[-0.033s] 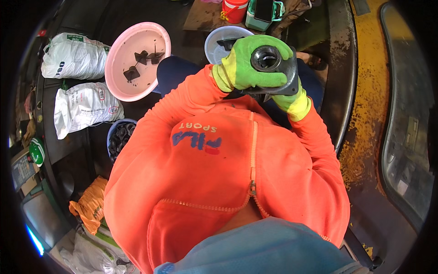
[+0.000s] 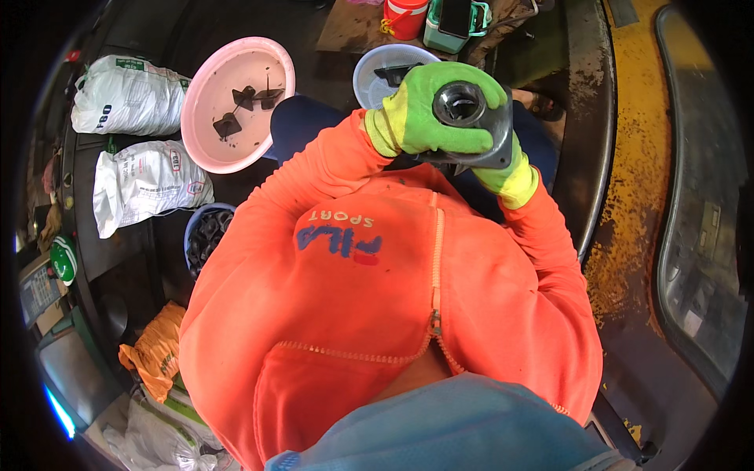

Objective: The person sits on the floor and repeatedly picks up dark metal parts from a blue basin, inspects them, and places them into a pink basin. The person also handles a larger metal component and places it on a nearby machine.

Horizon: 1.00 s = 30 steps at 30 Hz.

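A green glove with a yellow-green cuff covers my left hand (image 2: 440,110), whose fingers and thumb wrap round a black moulded part (image 2: 500,133). This part has a flat flange with small corner holes and a round, open collar facing up. My right hand (image 2: 512,179) reaches in under the part from the right; only its yellow-green cuff and glove edge show, and its fingers are hidden. Just beyond my left hand sits a pale blue basin (image 2: 369,82) with a black piece (image 2: 393,74) in it.
Far left stands a pink basin (image 2: 196,118) with several black pieces, beside two white sacks (image 2: 129,94). A blue tub (image 2: 191,235) of black parts lies nearer. A red bucket (image 2: 404,20) and green box (image 2: 441,39) stand at the back. Yellow machinery (image 2: 628,157) borders the right.
The black part has tilted slightly in my hands, so its collar opening looks a little different. My grip and the surroundings stay the same.
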{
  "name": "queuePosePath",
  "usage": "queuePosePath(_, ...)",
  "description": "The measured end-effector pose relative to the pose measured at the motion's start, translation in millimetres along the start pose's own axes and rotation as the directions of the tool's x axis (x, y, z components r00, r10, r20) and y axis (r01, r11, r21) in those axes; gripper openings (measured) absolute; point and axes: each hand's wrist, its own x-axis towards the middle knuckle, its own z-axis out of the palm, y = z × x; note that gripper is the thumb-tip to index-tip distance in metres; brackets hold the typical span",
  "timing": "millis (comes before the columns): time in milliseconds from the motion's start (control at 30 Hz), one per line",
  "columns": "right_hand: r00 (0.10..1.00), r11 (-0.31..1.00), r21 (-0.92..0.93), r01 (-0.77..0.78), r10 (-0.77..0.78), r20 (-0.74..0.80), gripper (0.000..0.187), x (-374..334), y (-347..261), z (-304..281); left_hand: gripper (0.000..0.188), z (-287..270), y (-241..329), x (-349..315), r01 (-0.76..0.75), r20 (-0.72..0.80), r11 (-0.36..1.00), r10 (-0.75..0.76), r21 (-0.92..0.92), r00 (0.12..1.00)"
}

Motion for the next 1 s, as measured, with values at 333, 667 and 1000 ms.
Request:
queuePosePath(333, 0.973, 0.976, 0.186, -0.112, 0.070, 0.219, 0.060, -17.7, 12.6, 11.5, 0.046, -13.7, -24.8, 15.8, 0.030, 0.565, 0.914, 0.223, -0.404, 0.795)
queuePosePath(667, 0.957, 0.966, -0.254, 0.055, -0.124, -0.264, 0.044, -0.5, 12.9, 17.9, 0.047, -7.1, -10.6, 11.1, -0.125, -0.013, 0.987, 0.127, 0.096, 0.992)
queuePosePath(1000, 0.948, 0.997, -0.025, -0.072, 0.061, -0.313, 0.036, 3.9, 11.9, 21.2, 0.043, 9.3, -3.5, 2.2, -0.097, -0.169, 0.971, 0.135, 0.217, 0.976)
